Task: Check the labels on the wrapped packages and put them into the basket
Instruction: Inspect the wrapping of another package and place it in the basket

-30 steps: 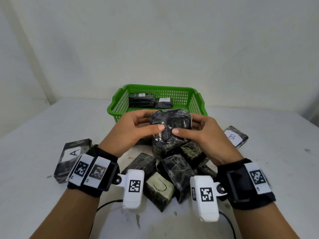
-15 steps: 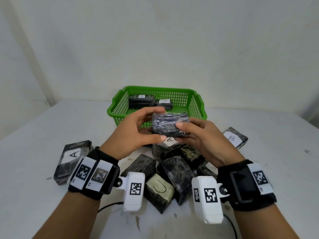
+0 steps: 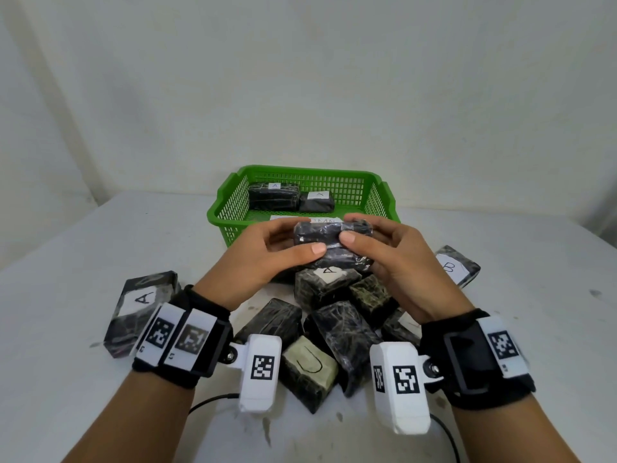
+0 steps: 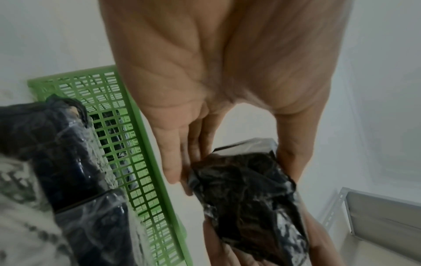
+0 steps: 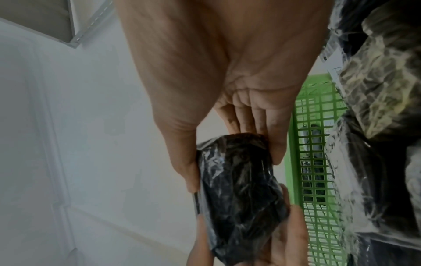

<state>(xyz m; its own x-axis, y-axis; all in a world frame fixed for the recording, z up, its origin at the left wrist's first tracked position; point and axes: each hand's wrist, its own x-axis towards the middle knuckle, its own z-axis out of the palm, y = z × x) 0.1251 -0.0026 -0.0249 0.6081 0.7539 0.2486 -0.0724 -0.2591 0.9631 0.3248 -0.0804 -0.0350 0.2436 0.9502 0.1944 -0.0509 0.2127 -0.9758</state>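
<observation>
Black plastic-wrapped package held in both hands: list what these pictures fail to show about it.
- Its label: no view shows one on the black plastic-wrapped package; the left hand and right hand cover its ends.
- Its underside: the wrist views are too dark and blurred to read.
- White paper in the green plastic basket: writing hidden behind the package in the head view.

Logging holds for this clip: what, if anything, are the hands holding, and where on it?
Both hands hold one dark wrapped package: the left hand at its left end, the right hand at its right end, thumbs on the near face.
</observation>
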